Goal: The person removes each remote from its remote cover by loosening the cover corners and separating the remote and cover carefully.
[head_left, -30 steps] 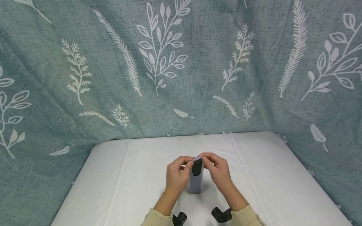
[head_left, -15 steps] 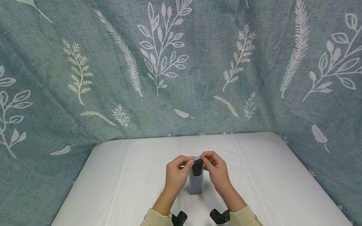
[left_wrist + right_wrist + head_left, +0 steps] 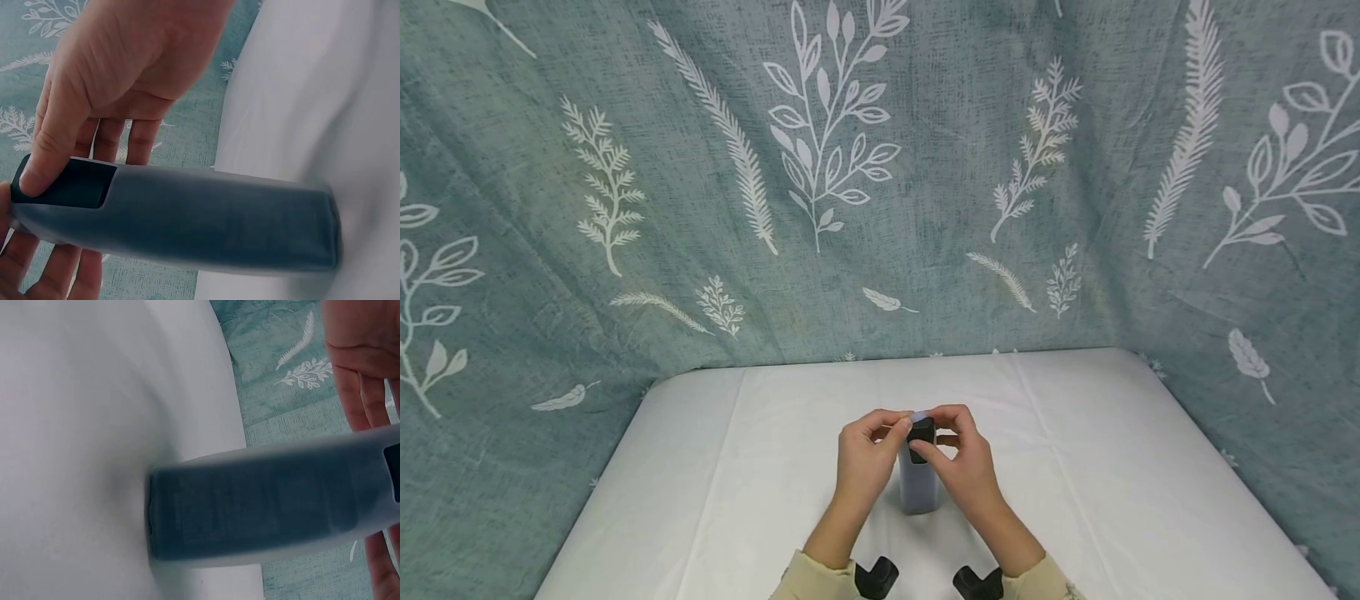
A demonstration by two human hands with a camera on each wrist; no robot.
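Note:
A tall blue-grey container (image 3: 919, 493) with a black panel (image 3: 87, 187) near its top stands upright on the white-covered table. My left hand (image 3: 868, 454) pinches its upper left edge, the thumb lying on the black panel and the other fingers behind. From the other side my right hand (image 3: 967, 462) holds the top, its thumb across the front of the panel and its index finger at the top edge. A small pale blue piece (image 3: 919, 415) shows there between both hands. In the right wrist view the right fingers (image 3: 353, 400) reach behind the container (image 3: 262, 500).
White cloth (image 3: 775, 467) covers the table. Behind and beside it hangs a green-blue curtain (image 3: 940, 208) printed with white leaves. Black wrist mounts (image 3: 877, 577) show at both sleeves near the bottom of the head view.
My right thumb has come down from the top corner onto the front of the black panel, and the right hand shifted slightly left. The pale blue piece shows at a different angle. My left hand barely moved.

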